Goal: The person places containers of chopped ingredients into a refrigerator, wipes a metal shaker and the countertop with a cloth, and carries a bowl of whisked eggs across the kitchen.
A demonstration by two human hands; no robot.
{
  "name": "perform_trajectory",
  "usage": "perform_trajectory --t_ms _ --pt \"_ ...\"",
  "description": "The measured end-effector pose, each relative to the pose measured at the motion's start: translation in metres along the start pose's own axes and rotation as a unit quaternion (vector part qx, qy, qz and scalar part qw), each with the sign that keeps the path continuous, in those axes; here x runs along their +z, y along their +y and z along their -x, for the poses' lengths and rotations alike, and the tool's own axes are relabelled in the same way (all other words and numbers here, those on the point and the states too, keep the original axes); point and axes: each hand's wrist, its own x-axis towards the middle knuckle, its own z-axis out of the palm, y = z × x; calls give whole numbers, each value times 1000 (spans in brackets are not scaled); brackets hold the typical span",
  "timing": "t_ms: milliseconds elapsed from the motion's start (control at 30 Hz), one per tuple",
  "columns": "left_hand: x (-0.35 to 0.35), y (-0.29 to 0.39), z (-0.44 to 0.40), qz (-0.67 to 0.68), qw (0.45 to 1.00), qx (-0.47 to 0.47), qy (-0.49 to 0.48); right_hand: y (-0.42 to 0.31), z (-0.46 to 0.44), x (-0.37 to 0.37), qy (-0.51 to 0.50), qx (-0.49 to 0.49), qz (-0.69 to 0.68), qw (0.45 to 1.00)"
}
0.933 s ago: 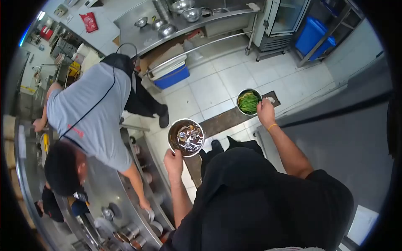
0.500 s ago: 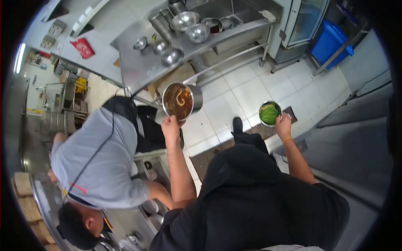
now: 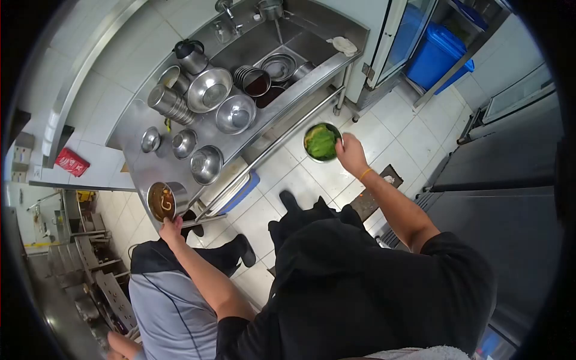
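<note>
My left hand is closed on the near rim of a steel pot, which holds brown liquid with a pale curled piece in it. The pot is at the left end of the steel counter; whether it rests on the surface I cannot tell. On the right, my right hand grips the rim of a smaller round metal container filled with green leaves. That container is held over the tiled floor, in front of the counter.
Steel bowls, a stack of metal cups and a jug stand on the counter. A sink lies behind. A co-worker bends at my left. Blue bin at upper right.
My view has turned toward the counter. The pot in my left hand has gone from above the floor to the counter's left end. The co-worker now appears lower in view.
</note>
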Motion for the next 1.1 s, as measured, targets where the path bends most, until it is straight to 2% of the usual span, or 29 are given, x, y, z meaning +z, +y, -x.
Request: perform_trajectory --t_ms 167,233,400,467,567,667,700,733,767,800,833,867,933,967,1033,1100 --pt "12 -6 -68 -42 998 -15 53 -66 -66 17 9 14 0 1000" --pt "18 -17 -100 -32 998 -13 45 -92 -88 21 9 26 -1 1000" --pt "52 -29 -135 -86 994 -31 54 -153 -127 30 2 9 27 1000" --pt "54 -37 -148 -107 991 -46 64 -168 -140 33 17 -41 46 998" --pt "75 15 -110 -346 929 -77 103 -193 -150 33 17 -66 63 996" --pt "110 55 -72 -399 892 156 145 -218 -158 36 17 -67 38 997" --pt "134 70 -54 -281 940 189 45 -224 -160 38 1 -38 20 999" --pt "166 84 -36 -156 962 217 -51 -229 -161 42 -17 -13 1 1000" --pt "194 90 -16 -189 940 257 -118 -235 -162 46 -37 11 -19 999" --pt "226 104 15 -211 929 222 -207 -241 -162 50 -48 32 -57 997" --pt "254 123 58 -115 925 136 -335 -243 -161 57 -67 45 -97 992" --pt "269 104 62 -80 881 82 -460 -242 -158 67 -85 58 -137 985" --pt "305 94 103 21 850 18 -526 -245 -155 76 -113 67 -166 977" --pt "314 72 105 17 854 40 -519 -239 -151 87 -124 59 -206 969" --pt "329 84 122 81 882 -14 -463 -245 -150 82 -189 84 -217 954" --pt "327 88 123 94 892 -33 -440 -256 -157 64 -224 46 -165 959"
